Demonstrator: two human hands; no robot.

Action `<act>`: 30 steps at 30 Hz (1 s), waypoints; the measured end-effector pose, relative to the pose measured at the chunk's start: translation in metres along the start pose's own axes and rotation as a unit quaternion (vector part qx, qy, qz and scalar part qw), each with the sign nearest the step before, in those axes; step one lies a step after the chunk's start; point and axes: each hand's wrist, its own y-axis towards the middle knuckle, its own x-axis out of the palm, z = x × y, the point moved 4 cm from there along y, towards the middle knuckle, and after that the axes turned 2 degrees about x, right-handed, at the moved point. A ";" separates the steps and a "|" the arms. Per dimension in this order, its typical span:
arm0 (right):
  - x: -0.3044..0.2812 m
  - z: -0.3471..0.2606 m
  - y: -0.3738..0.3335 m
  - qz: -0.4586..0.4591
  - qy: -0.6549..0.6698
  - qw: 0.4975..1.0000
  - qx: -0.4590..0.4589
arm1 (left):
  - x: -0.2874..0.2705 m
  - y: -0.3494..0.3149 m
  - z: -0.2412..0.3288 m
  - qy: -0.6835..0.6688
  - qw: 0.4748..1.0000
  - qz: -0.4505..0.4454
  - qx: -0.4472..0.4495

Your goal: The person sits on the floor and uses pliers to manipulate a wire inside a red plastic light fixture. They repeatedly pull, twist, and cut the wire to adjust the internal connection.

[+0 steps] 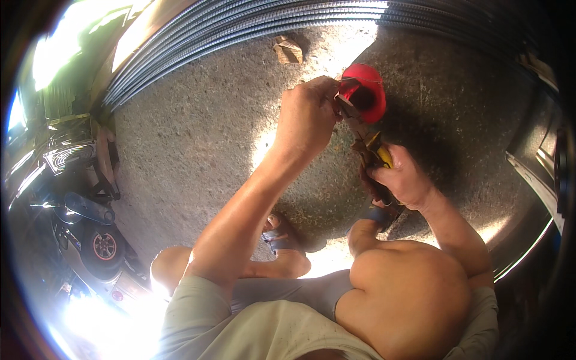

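Note:
My left hand (pixel 307 114) is closed on the near left side of a red, round, hollow plastic piece (pixel 365 74) with a dark opening. It resembles a spool or a funnel; I cannot tell which. Thin dark wire-like strands show by its fingertips and along the red rim. Lower and to the right, my right hand (pixel 407 179) wraps round a yellow-handled tool (pixel 384 156) that looks like pliers. Its jaws point up toward the red piece and appear apart from it. A dark brown, rusty-looking part hangs beside that hand, its shape unclear.
A bundle of ribbed steel bars (pixel 252 24) curves across the far side of the concrete floor (pixel 192 132). A crumpled brown scrap (pixel 288 50) lies in front of it. At the left stands a motorbike or scooter with a wheel (pixel 104 246). My sandalled feet are close below the hands.

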 end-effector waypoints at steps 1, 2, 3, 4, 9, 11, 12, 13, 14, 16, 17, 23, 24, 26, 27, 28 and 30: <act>0.001 -0.004 0.000 0.024 -0.055 0.998 -0.010 | 0.000 0.000 -0.001 -0.005 1.000 -0.004 -0.006; 0.004 -0.010 0.000 0.047 -0.110 0.993 -0.020 | -0.001 -0.001 0.000 -0.015 1.000 -0.006 -0.017; 0.005 -0.014 -0.002 0.074 -0.163 0.983 -0.029 | -0.001 -0.001 0.002 -0.027 0.999 -0.009 -0.029; 0.004 -0.014 -0.002 0.095 -0.196 0.975 -0.051 | -0.001 -0.002 0.004 -0.038 0.998 -0.013 -0.040; 0.009 -0.021 -0.009 0.172 -0.350 0.915 -0.100 | -0.002 -0.004 0.002 -0.039 0.998 -0.017 -0.043; 0.008 -0.018 -0.011 0.205 -0.393 0.885 -0.144 | -0.002 -0.005 -0.002 -0.029 0.998 -0.022 -0.044; 0.008 -0.017 -0.011 0.221 -0.414 0.867 -0.166 | -0.002 -0.005 -0.003 -0.024 0.998 -0.024 -0.050; 0.009 -0.015 -0.011 0.227 -0.424 0.862 -0.161 | -0.002 -0.005 -0.005 -0.019 0.998 -0.026 -0.056; 0.010 -0.013 -0.011 0.233 -0.434 0.856 -0.156 | -0.001 -0.005 -0.007 -0.025 0.998 -0.028 -0.058; 0.012 -0.013 -0.010 0.215 -0.420 0.873 -0.120 | -0.003 -0.006 -0.014 -0.034 0.997 -0.031 -0.063; 0.011 -0.014 -0.009 0.192 -0.395 0.894 -0.088 | -0.003 -0.007 -0.016 -0.035 0.997 -0.030 -0.062; -0.001 0.016 -0.010 0.085 -0.216 0.973 0.019 | 0.000 -0.015 -0.022 -0.046 0.995 -0.016 -0.090; -0.002 0.021 -0.014 0.075 -0.177 0.980 0.042 | 0.002 -0.016 -0.020 -0.047 0.993 -0.017 -0.103; -0.013 0.044 -0.019 0.064 -0.102 0.992 0.026 | 0.008 -0.020 -0.016 -0.058 0.991 -0.010 -0.124; -0.017 0.052 -0.023 0.058 -0.063 0.996 0.018 | 0.012 -0.023 -0.014 -0.067 0.989 0.000 -0.134; -0.022 0.055 -0.028 0.064 -0.068 0.996 -0.001 | 0.016 -0.026 -0.012 -0.077 0.987 0.009 -0.144; -0.028 0.058 -0.038 0.076 -0.079 0.993 -0.040 | 0.030 -0.034 -0.016 -0.129 0.980 0.011 -0.151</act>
